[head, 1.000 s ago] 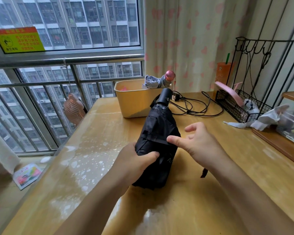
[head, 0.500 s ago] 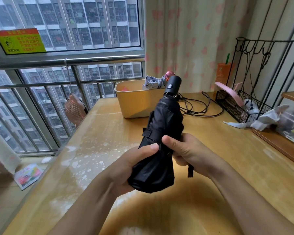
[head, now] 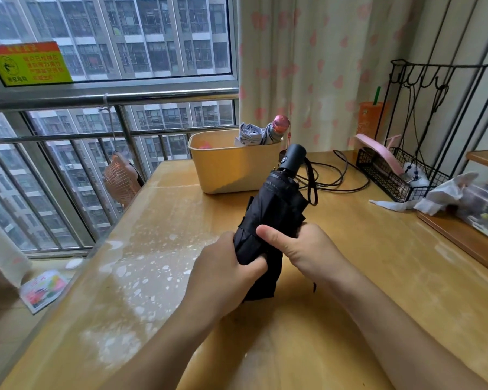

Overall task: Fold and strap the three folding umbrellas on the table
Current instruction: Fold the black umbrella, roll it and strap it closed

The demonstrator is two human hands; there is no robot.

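A black folding umbrella (head: 273, 209) is held above the wooden table (head: 349, 263), collapsed, with its handle pointing away from me and its wrist loop dangling to the right. My left hand (head: 226, 268) grips the lower canopy from the left. My right hand (head: 302, 249) clasps it from the right, thumb pressed across the fabric. A thin strap end hangs below my right wrist. A grey folded umbrella with a pink handle (head: 262, 132) leans in the yellow bin (head: 231, 170) at the back. A bit of pink shows inside the bin's left end.
Black cables (head: 338, 175) lie behind the umbrella. A black wire rack (head: 400, 175) holds a pink item at the right, with crumpled white paper (head: 439, 195) and a wooden tray beside it. A railing and window run along the table's left edge.
The umbrella was lifted off the table and tilted more upright. My right hand, open a second ago, closed around the canopy, and both hands have squeezed the fabric tighter.
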